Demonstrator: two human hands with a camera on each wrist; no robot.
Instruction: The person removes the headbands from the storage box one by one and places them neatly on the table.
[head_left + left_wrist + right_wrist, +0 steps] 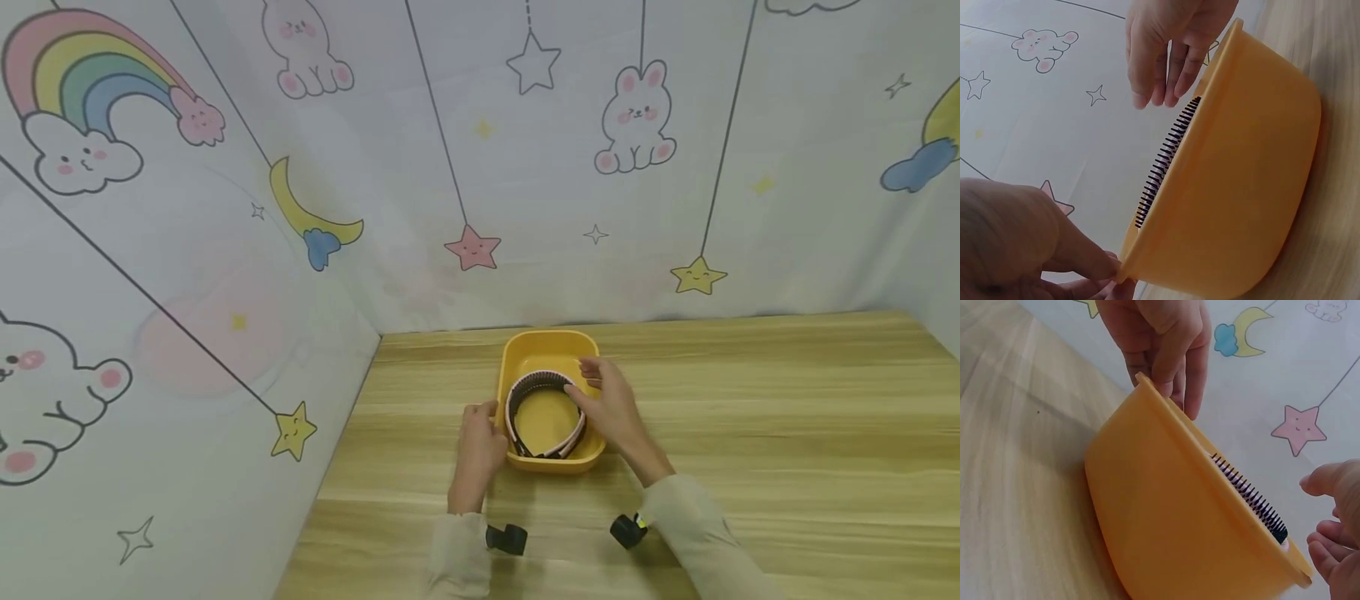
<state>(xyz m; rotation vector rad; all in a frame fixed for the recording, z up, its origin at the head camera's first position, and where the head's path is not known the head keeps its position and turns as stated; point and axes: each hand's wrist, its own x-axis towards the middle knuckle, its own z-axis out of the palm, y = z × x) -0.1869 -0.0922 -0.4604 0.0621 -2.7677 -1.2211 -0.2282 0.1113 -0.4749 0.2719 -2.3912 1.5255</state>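
My left hand [480,442] pinches the yellow basin [555,467]; my loose-fingered right hand [613,407] hangs near the toothed headband [542,380] inside.

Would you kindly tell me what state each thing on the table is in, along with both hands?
Yellow tub: upright on the table, open at the top.
Toothed band: inside the tub, curved into a loop, teeth showing above the rim.
Left hand: pinching the tub's rim.
Right hand: at the tub's right side, thumb and fingers apart, holding nothing.
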